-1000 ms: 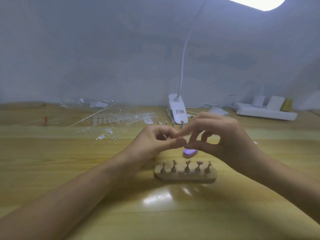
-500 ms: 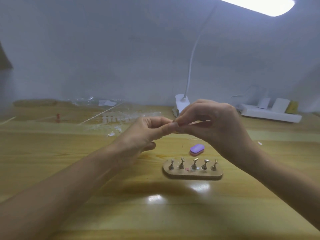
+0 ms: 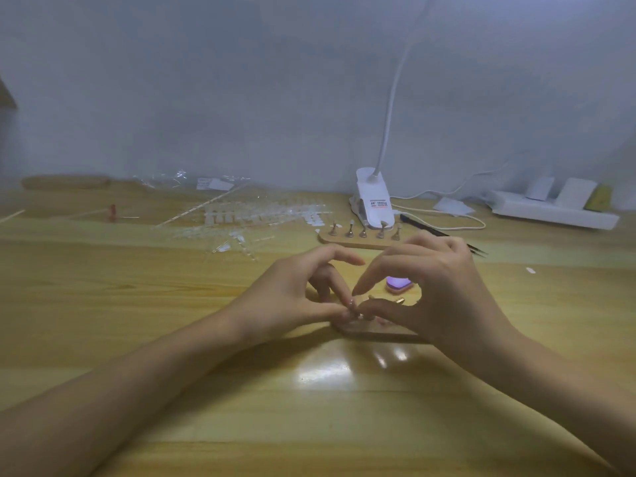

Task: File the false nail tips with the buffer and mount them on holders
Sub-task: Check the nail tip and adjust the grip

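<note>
now lowered from mid-air, left hand (image 3: 292,299) and right hand (image 3: 445,297) pinch the barely visible nail tip (image 3: 351,302) together at the left end of the near holder stand (image 3: 382,333): mounting seems underway, buffer (image 3: 398,284) idle on worktop (image 3: 172,339) behind.

- Your left hand (image 3: 292,297) sits low over the table (image 3: 137,356), thumb and one of the fingers (image 3: 332,285) pinching a tiny nail tip (image 3: 351,303), index arched above.
- Your right hand (image 3: 444,290) faces it, its thumb tip touching that same spot and its index angled down just above; its grip is unclear.
- Both bare forearms converge across the table.
</note>
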